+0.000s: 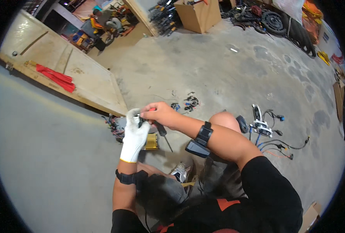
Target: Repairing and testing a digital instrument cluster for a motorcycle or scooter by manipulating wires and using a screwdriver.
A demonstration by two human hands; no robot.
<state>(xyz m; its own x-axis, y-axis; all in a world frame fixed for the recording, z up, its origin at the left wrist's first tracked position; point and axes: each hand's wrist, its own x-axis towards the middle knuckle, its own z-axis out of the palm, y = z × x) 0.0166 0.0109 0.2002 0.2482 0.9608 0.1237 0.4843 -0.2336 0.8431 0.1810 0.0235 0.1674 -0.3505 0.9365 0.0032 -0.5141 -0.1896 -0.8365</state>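
My left hand (135, 136), in a white knit glove with a yellow cuff edge, is closed around a small dark part (142, 121) that its fingers largely cover. My bare right hand (163, 114) meets it there, its fingertips against the glove and the part. A screwdriver (162, 131) is held in the right hand; its dark handle sticks out below the palm, and the thin shaft points down and right. Something red shows at the right fingers, perhaps the handle's other end. Below the hands, a gold-coloured metal box (152, 142) sits on the floor, partly behind the glove.
Wires and a grey unit (119, 124) lie beside the left hand, near the open door (63, 58). Small loose parts (191, 103) lie ahead. White-framed parts with cables (261, 126) spread at right. A cardboard box (199, 16) and tyres (274, 22) stand far back; another person sits beyond the doorway.
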